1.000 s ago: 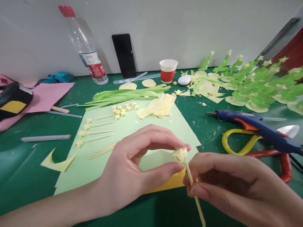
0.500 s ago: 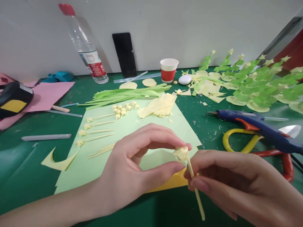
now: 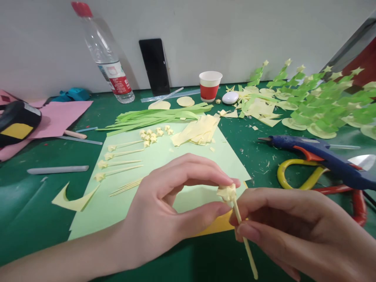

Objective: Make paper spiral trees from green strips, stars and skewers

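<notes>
Between the thumb and fingertips of my left hand (image 3: 179, 203) is a pale yellow folded paper star (image 3: 227, 192). My right hand (image 3: 282, 227) pinches the thin pale stick (image 3: 248, 250) that runs down from the star, its lower end slanting toward me. Under my left hand lies a light green paper sheet (image 3: 88, 219). Finished star-topped sticks (image 3: 122, 171) rest in a row on the sheet's left side, with bare sticks (image 3: 126, 188) below them. Loose paper stars (image 3: 151, 135) are bunched beyond, beside a stack of pale yellow paper strips (image 3: 195, 131).
At right lie a blue glue gun (image 3: 311, 149) and scissors with a yellow and red handle (image 3: 283, 174). Behind them stand green paper plants (image 3: 326, 105). A bottle (image 3: 116, 78), phone (image 3: 154, 66) and paper cup (image 3: 210, 88) line the wall. A tape measure (image 3: 19, 123) sits left.
The star and stick have shifted very slightly right and down in view, together with my right hand. Both hands keep the same hold.
</notes>
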Demonstrator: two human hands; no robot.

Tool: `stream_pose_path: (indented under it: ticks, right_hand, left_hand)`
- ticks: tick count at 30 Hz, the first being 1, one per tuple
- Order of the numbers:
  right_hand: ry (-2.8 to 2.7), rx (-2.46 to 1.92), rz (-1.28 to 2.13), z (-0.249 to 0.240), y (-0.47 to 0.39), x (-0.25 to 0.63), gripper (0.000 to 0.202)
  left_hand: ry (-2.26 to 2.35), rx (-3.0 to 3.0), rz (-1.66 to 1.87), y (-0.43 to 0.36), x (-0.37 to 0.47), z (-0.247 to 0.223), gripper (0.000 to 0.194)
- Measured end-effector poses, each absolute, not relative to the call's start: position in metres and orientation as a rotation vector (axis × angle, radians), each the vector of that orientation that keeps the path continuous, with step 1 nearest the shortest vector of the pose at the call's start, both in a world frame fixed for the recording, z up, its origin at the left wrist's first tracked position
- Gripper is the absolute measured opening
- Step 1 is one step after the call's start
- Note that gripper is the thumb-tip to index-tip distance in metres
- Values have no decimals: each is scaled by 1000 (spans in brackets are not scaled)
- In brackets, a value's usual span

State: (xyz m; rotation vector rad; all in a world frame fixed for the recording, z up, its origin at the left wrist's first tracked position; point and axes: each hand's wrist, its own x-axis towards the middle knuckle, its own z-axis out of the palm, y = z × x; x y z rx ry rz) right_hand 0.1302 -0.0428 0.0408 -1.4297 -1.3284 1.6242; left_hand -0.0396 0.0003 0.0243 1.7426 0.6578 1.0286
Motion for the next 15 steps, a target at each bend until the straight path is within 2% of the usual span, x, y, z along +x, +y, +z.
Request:
stream_pose_path:
  ticks: [9, 15]
  right_hand:
    - [-1310, -1410, 1691, 42, -41, 130, 32]
    - [-1320, -1394, 1681, 43, -41, 131, 27]
  left_hand:
    - [663, 1815, 1049, -1, -41, 25, 30]
    - [664, 1797, 1048, -1, -41, 25, 30]
